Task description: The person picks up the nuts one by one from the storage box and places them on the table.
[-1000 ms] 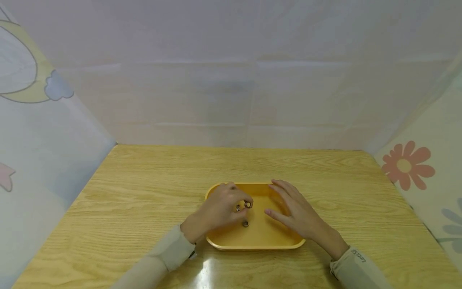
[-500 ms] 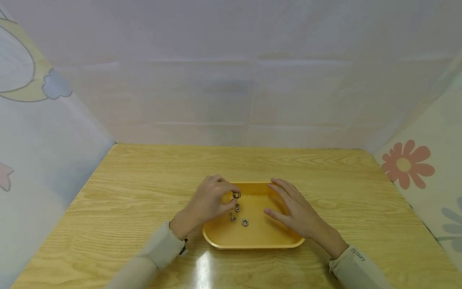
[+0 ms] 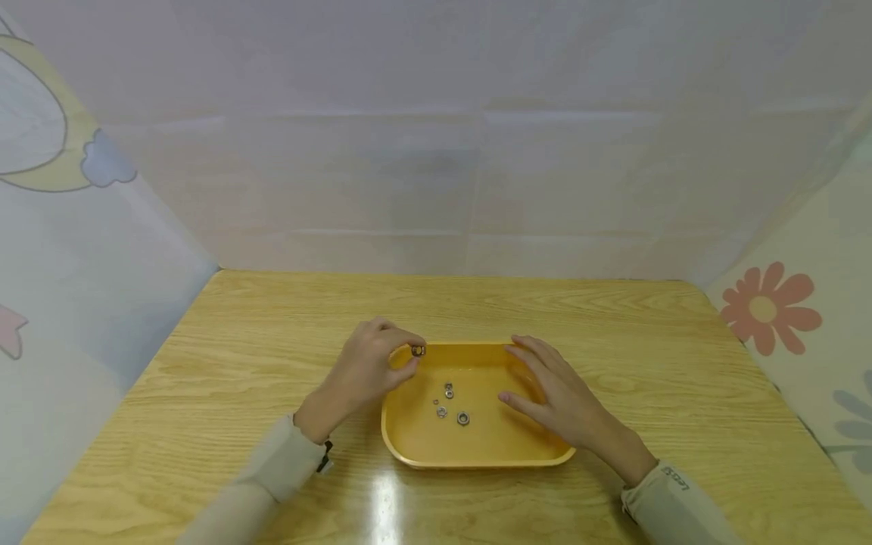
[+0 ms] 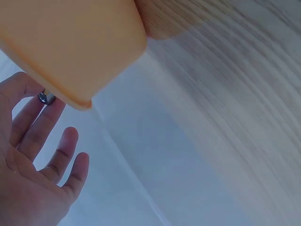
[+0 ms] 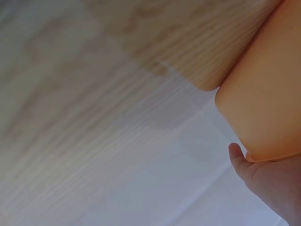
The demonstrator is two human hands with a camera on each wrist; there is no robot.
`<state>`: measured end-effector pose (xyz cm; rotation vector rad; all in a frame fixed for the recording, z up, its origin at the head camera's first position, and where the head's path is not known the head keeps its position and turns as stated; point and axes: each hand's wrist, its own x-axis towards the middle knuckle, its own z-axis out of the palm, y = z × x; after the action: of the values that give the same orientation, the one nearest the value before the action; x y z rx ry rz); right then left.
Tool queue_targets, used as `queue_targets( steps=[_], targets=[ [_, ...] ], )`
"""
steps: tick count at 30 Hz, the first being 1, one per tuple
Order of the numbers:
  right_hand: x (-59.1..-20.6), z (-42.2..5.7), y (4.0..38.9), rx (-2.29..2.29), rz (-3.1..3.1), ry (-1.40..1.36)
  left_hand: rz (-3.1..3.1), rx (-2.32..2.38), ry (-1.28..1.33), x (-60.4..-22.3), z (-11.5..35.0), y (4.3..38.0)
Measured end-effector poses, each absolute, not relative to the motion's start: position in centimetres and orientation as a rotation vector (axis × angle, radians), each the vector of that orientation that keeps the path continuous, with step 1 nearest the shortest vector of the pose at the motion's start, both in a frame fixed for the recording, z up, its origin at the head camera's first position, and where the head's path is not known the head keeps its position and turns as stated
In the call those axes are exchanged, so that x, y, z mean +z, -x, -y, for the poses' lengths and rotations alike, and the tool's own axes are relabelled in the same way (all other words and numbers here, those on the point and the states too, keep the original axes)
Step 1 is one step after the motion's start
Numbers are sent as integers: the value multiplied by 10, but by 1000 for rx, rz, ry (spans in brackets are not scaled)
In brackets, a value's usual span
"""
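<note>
My left hand (image 3: pixel 363 362) pinches a metal nut (image 3: pixel 418 350) between thumb and fingers, over the far left corner of the yellow tray (image 3: pixel 477 463). In the left wrist view the same nut (image 4: pixel 47 97) shows shiny beside the tray's rim, the other fingers spread loosely. Inside the tray, left of its middle, lie a larger hex nut (image 3: pixel 463 418), a smaller nut (image 3: pixel 441 412) and several tiny metal pieces (image 3: pixel 449 393). Over the tray's right side my right hand (image 3: pixel 565 401) rests at the rim, fingers relaxed, thumb pointing inward and holding nothing.
The tray sits on a wood-grain table (image 3: pixel 272 341) near its front. Pale cloth walls (image 3: pixel 409 174) stand behind and at both sides, the right one printed with a red flower (image 3: pixel 763 310).
My left hand has carried the nut left and away from me, from above the tray's middle to its far left corner, uncovering the pieces below. My right hand has stayed in place.
</note>
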<state>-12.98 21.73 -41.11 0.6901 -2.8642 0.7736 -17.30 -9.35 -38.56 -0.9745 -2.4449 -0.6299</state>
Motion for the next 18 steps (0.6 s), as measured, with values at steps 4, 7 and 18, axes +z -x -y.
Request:
queue_targets(
  steps=[4, 7, 18],
  targets=[
    [-411, -218, 130, 772, 2866, -688, 2446, -652, 955, -386, 100, 176],
    [-412, -218, 130, 776, 2868, -686, 2453, -660, 932, -385, 105, 177],
    [-411, -218, 129, 782, 2865, -693, 2425, -670, 866, -387, 122, 183]
  ],
)
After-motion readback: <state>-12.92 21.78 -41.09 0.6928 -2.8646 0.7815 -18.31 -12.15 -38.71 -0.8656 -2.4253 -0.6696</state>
